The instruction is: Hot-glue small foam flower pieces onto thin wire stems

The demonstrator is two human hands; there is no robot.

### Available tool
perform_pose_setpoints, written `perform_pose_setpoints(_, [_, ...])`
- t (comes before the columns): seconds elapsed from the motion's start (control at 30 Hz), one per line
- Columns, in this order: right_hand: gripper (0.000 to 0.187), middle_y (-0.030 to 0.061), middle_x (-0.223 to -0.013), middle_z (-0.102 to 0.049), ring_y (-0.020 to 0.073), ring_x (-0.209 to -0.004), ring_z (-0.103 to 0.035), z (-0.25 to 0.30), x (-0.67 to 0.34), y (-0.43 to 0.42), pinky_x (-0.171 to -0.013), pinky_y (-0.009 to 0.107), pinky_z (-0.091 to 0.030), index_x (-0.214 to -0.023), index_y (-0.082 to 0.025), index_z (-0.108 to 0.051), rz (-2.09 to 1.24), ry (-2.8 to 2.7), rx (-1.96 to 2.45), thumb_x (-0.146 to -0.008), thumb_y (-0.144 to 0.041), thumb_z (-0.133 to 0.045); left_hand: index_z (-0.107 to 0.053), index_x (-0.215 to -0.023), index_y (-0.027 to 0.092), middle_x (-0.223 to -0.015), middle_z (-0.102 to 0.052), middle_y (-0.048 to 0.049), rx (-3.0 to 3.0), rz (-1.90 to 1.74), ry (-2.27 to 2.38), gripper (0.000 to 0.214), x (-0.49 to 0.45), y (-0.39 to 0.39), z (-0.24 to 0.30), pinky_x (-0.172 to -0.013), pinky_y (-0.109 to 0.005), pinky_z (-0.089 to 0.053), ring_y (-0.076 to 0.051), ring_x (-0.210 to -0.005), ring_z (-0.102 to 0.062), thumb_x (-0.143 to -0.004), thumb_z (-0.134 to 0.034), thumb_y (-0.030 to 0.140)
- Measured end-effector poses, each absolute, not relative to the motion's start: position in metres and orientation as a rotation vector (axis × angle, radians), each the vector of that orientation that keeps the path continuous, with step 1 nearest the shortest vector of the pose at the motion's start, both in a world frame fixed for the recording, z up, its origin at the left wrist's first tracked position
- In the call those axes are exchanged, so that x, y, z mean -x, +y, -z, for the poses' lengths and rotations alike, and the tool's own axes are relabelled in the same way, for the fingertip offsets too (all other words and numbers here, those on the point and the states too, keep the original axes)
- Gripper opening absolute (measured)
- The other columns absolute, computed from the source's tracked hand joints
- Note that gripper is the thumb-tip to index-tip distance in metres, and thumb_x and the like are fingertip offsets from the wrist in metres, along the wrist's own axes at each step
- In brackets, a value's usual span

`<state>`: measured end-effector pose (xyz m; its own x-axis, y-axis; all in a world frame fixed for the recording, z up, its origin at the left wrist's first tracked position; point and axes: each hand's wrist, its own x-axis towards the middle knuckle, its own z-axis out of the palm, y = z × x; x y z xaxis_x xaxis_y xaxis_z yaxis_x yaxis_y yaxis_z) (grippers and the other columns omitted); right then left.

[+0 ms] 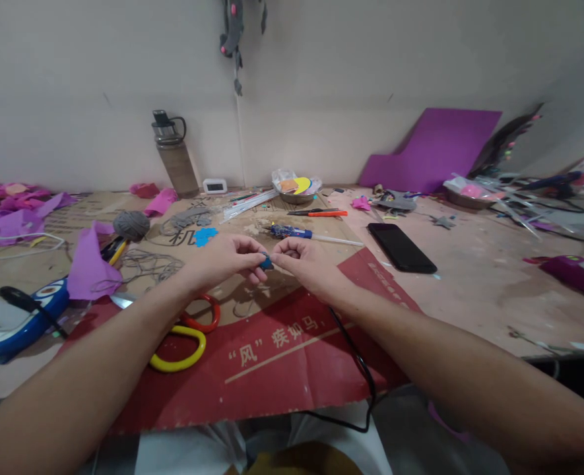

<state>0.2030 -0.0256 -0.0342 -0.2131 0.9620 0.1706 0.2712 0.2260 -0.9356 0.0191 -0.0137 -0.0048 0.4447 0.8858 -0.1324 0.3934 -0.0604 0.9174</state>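
Over the middle of the cardboard, my left hand (229, 258) pinches a small blue piece (266, 262), perhaps felt, between thumb and fingers. My right hand (305, 264) meets it from the other side, its thumb and forefinger closed at the piece's edge. Most of the piece is hidden by the fingertips. Flat blue cut-outs (205, 237) lie just beyond my left hand. Behind both hands rests a blue glue gun (292, 231) with a pale glue stick in its rear. Scissors with yellow and red handles (179, 359) lie under my left forearm.
A red-printed cardboard sheet (282, 376) covers the table's front; a black cable crosses it. To the right lies a black phone (401, 247). Grey yarn (132, 225), purple felt (94, 264) and a blue tape dispenser (29, 323) are left. A bottle (175, 158) stands behind.
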Motion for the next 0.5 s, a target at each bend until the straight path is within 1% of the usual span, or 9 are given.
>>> perform_pose_setpoints(0.1, [0.019, -0.0049, -0.06, -0.046, 0.0078, -0.054, -0.034, 0.0348, -0.2039, -0.0246, -0.053, 0.024, -0.027, -0.072, -0.016, -0.058, -1.047, -1.629, 1.169, -0.074, -0.035, -0.061, -0.063, -0.1, 0.014, -0.075, -0.074, -0.0075, -1.591, -0.607, 1.061, 0.026, -0.0172, -0.0096, 0.0085, -0.069, -0.03, -0.055, -0.017, -0.067, -0.07, -0.077, -0.063, 0.026])
perform_pose_setpoints(0.2, [0.019, -0.005, -0.059, -0.046, 0.0077, -0.054, -0.034, 0.0357, -0.204, -0.024, -0.053, 0.024, -0.026, -0.072, -0.016, -0.058, -1.072, -1.62, 1.175, -0.074, -0.035, -0.061, -0.061, -0.104, 0.013, -0.074, -0.074, -0.0081, -1.586, -0.613, 1.054, 0.03, -0.017, -0.0084, 0.0094, -0.068, -0.03, -0.055, -0.017, -0.067, -0.07, -0.077, -0.063, 0.024])
perform_pose_setpoints(0.37, [0.018, -0.0051, -0.059, -0.046, 0.0075, -0.054, -0.033, 0.0343, -0.2032, -0.0252, -0.054, 0.024, -0.027, -0.072, -0.016, -0.058, -1.074, -1.621, 1.19, -0.073, -0.033, -0.062, -0.061, -0.102, 0.012, -0.072, -0.074, -0.0077, -1.641, -0.592, 1.104, 0.028, -0.0168, -0.0114, 0.0068, -0.059, -0.027, -0.054, -0.015, -0.058, -0.067, -0.077, -0.063, 0.026])
perform_pose_setpoints(0.5, [0.017, -0.0061, -0.057, -0.042, 0.0075, -0.053, -0.031, 0.0323, -0.2022, -0.0273, -0.052, 0.024, -0.026, -0.071, -0.017, -0.057, -1.066, -1.634, 1.206, -0.074, -0.033, -0.061, -0.064, -0.095, 0.014, -0.068, -0.073, -0.0055, -1.707, -0.566, 1.143, 0.024, -0.0193, -0.016, 0.0017, -0.058, -0.026, -0.053, -0.014, -0.056, -0.066, -0.077, -0.064, 0.029])
